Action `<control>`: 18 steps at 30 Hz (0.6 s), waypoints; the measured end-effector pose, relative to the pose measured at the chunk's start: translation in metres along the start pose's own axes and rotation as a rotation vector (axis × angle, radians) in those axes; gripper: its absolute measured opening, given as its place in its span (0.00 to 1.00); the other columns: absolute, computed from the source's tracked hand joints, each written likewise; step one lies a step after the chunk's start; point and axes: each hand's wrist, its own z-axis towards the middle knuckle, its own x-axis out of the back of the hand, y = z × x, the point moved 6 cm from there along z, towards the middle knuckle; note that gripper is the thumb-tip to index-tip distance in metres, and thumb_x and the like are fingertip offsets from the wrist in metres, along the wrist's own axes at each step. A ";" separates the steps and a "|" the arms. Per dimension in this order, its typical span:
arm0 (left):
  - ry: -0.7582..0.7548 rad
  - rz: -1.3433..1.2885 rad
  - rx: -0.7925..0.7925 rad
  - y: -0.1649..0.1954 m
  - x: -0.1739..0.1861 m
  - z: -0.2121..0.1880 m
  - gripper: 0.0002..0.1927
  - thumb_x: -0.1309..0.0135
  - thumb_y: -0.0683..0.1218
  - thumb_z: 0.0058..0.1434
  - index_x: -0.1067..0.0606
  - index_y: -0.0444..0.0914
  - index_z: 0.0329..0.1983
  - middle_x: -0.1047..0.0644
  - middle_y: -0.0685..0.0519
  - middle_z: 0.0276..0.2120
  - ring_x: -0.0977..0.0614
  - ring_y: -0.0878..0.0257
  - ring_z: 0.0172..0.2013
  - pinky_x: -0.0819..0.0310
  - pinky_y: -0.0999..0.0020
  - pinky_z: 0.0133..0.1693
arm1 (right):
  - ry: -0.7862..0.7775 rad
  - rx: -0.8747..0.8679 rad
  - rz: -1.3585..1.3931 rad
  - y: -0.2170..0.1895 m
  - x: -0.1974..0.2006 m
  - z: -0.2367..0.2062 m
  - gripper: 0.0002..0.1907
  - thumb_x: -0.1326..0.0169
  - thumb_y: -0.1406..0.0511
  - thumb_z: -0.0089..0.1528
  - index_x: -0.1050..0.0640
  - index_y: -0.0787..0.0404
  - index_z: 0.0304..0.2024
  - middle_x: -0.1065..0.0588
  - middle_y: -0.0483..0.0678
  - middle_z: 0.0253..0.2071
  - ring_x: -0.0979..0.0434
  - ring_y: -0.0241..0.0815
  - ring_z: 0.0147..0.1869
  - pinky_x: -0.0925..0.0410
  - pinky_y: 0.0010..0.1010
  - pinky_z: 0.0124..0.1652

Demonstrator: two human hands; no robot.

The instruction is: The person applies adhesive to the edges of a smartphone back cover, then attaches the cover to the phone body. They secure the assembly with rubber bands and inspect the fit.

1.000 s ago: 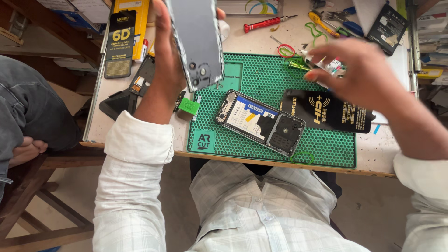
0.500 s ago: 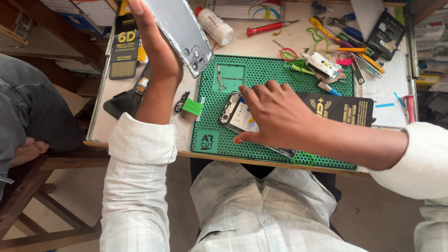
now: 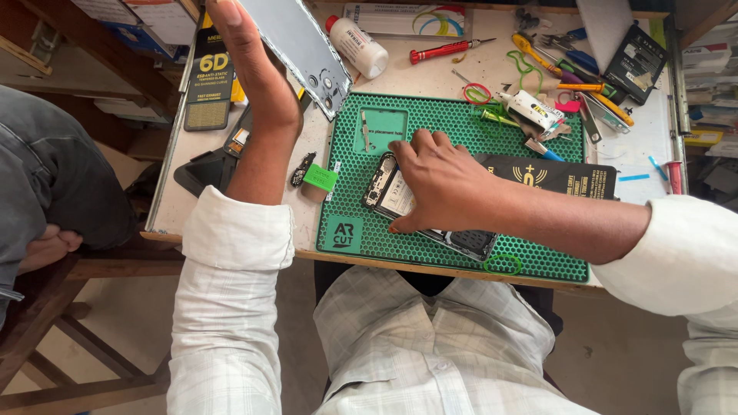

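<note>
Grey back cover (image 3: 304,46) is clamped in the left hand (image 3: 257,77), raised clear above the mat's upper-left corner. Opened phone (image 3: 396,201) is pinned flat on the green mat (image 3: 461,138) under the right hand (image 3: 442,184); fingers are spread, no pinch seen. Pressure is best kept even on the frame, off the exposed board. Tweezers (image 3: 366,129) lie just beyond the fingertips.

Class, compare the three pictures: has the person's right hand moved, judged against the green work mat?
Yes. The right hand has come down from the tool pile at the green mat's far right corner toward its near middle, and now rests on the opened phone.
</note>
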 end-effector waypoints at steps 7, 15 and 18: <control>0.006 -0.002 -0.015 0.000 0.001 0.001 0.27 0.70 0.65 0.84 0.41 0.42 0.72 0.37 0.49 0.67 0.37 0.61 0.68 0.49 0.65 0.73 | 0.069 0.113 -0.014 -0.008 0.004 -0.007 0.55 0.28 0.51 0.41 0.36 0.77 0.59 0.32 0.64 0.45 0.32 0.62 0.52 0.31 0.47 0.52; 0.012 0.029 -0.049 0.006 -0.001 0.003 0.24 0.69 0.65 0.83 0.38 0.42 0.62 0.35 0.51 0.58 0.34 0.61 0.63 0.46 0.64 0.68 | -0.079 -0.021 0.114 0.004 0.014 -0.009 0.60 0.30 0.55 0.45 0.48 0.66 0.70 0.29 0.66 0.50 0.24 0.62 0.51 0.30 0.46 0.52; 0.013 0.025 -0.047 0.007 -0.002 0.003 0.24 0.69 0.65 0.83 0.37 0.42 0.62 0.35 0.51 0.58 0.34 0.61 0.62 0.47 0.64 0.68 | -0.049 -0.016 0.169 0.011 0.022 -0.003 0.64 0.28 0.52 0.45 0.50 0.57 0.75 0.31 0.67 0.57 0.26 0.63 0.56 0.32 0.46 0.55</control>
